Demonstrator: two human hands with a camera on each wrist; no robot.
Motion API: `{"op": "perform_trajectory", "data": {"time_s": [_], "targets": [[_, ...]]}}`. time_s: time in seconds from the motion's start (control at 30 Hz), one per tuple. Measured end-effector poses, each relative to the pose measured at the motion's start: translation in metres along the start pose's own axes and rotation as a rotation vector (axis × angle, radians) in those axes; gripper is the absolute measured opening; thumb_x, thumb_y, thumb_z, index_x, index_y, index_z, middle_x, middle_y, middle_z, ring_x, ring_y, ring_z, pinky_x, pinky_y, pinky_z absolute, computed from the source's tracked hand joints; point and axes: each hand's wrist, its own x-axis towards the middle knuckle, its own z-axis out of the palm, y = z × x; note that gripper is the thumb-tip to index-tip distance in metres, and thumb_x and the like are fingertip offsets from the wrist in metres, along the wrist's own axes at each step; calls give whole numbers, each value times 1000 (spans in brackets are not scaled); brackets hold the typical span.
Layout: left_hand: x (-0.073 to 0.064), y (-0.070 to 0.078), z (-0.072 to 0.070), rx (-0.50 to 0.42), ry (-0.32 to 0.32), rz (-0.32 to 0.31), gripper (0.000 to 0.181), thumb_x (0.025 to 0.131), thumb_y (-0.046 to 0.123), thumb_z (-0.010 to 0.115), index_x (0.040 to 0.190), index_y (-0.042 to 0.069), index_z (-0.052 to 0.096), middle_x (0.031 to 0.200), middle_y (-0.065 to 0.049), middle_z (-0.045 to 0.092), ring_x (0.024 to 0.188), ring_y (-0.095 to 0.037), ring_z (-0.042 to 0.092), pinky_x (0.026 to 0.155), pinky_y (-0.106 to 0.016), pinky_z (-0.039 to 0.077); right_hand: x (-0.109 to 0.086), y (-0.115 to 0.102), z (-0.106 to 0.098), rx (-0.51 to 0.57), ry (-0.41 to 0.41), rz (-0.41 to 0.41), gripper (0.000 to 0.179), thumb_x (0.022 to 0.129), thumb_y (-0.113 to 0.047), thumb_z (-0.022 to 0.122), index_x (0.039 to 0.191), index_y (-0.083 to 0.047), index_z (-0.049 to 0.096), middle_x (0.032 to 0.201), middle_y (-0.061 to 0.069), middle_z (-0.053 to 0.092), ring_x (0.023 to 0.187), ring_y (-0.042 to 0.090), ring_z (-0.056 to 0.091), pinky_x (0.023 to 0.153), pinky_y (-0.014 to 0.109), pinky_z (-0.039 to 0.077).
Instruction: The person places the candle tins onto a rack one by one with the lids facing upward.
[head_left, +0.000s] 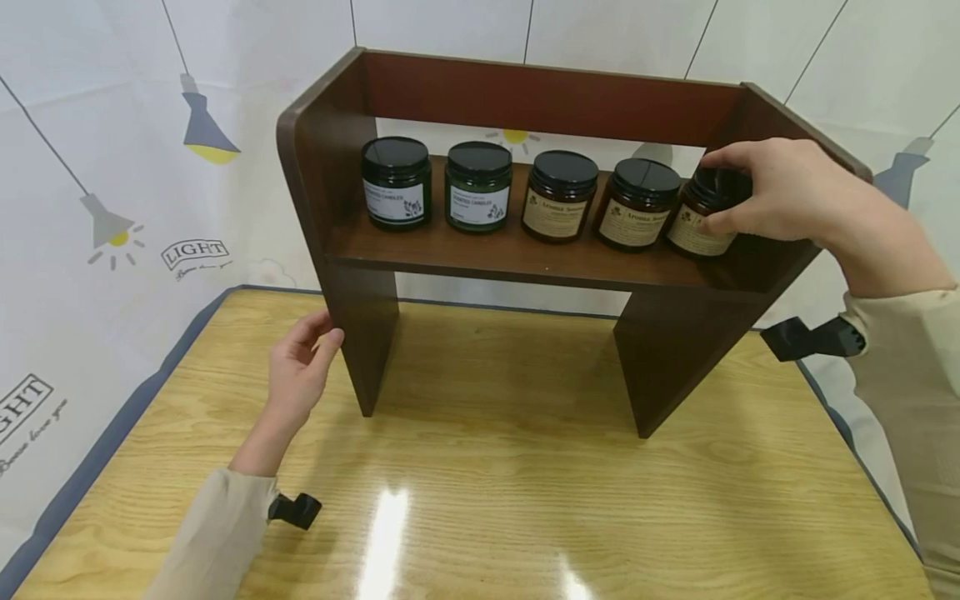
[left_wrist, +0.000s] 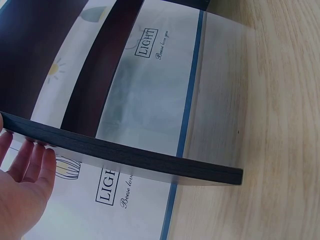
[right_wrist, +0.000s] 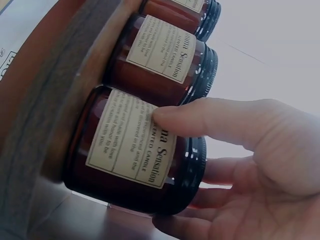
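My right hand grips the rightmost amber candle jar on the upper board of a dark wooden shelf. In the right wrist view, the thumb presses on its cream label and the fingers reach round the black lid. Close beside it stands another amber candle jar, with a third amber jar further left. Two green candle jars with white labels stand at the left end. My left hand holds the front edge of the shelf's left side panel, fingers against its outer face.
The shelf stands on a light wooden table, near its back edge. Behind it hangs a pale cloth printed with lamps and lettering. A side panel supports the shelf's right end, and a rear board runs across the top.
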Motion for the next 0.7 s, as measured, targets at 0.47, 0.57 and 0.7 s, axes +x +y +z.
{"op": "perform_trajectory", "data": {"time_s": [0.47,0.57,0.7], "targets": [[-4,4,3,34,6,-20,38,87,-14,53,102,17,67,97,8,65,91,-5,59,79,-15,49,-56,-24,21,270,452,25,65,83,-19,71,139,-2,42,136,23,44,117,45,46,98,51,38],[-5,7,3,15,1,3,32,88,-14,52,105,8,68,97,6,66,90,-6,60,77,-17,51,-72,-28,33,347,545,15,60,83,-15,70,136,-3,46,135,19,47,124,32,46,103,33,38],[-9,16,5,24,41,43,19,88,-13,52,104,-12,63,96,2,67,87,-9,62,72,-19,52,-89,-33,50,464,669,-8,52,80,-6,72,128,-3,54,129,10,54,118,3,47,98,13,37]]}}
